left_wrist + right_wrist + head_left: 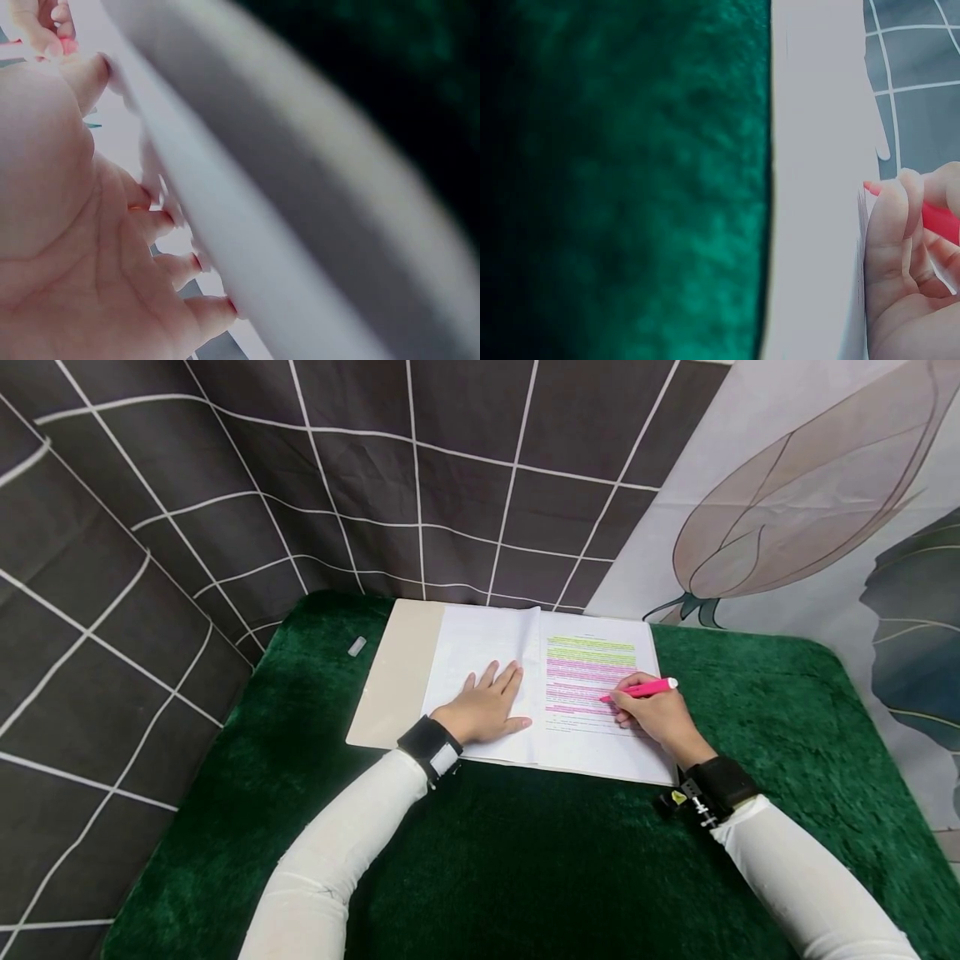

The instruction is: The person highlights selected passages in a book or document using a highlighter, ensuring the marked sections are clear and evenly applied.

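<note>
An open folder of white pages (480,639) lies on the green cloth, its bare beige cover (386,681) showing at the left. With fingers spread, my left hand (483,706) rests flat on the left page; the left wrist view shows its palm (97,247) over the paper. My right hand (656,714) pinches a pink highlighter (651,687), also seen as a pink barrel (939,221) in the right wrist view. The highlighter's tip meets the printed right page (600,747). Lines there are marked yellow above and pink below; the lowest lines are unmarked.
A small pale highlighter cap or eraser-like block (357,647) lies left of the folder. Green plush cloth (525,860) covers the table. A dark grid-patterned curtain (465,485) hangs behind and at left, with a flower-printed sheet (795,527) at right.
</note>
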### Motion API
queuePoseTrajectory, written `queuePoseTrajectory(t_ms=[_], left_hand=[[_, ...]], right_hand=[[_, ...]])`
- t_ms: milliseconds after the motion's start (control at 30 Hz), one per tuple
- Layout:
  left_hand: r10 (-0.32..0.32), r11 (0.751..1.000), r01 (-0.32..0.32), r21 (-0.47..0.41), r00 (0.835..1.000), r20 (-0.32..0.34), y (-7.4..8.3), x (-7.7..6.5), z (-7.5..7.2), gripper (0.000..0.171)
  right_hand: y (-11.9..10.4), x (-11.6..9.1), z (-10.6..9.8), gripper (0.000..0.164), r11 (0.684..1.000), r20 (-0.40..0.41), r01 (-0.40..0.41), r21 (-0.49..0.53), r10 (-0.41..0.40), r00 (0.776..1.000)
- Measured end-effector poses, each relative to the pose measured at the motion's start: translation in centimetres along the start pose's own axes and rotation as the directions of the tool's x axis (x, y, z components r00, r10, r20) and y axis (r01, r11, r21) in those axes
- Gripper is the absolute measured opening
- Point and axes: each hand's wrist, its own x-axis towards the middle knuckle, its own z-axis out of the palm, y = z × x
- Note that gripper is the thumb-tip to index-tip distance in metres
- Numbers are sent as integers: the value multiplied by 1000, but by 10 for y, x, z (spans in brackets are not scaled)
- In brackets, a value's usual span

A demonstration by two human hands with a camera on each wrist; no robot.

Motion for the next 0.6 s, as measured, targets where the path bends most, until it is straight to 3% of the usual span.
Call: queuePoseTrajectory(t_ms=[267, 600], left_hand=[[2, 1000, -2, -5, 1000, -1, 0, 1, 1, 85], [2, 1000, -3, 8, 1000, 4, -1, 2, 1, 85]], right_hand=[[1, -1, -2, 35, 999, -15, -7, -32, 7, 1000], [5, -2, -4, 33, 1000, -18, 11, 8, -11, 1000]])
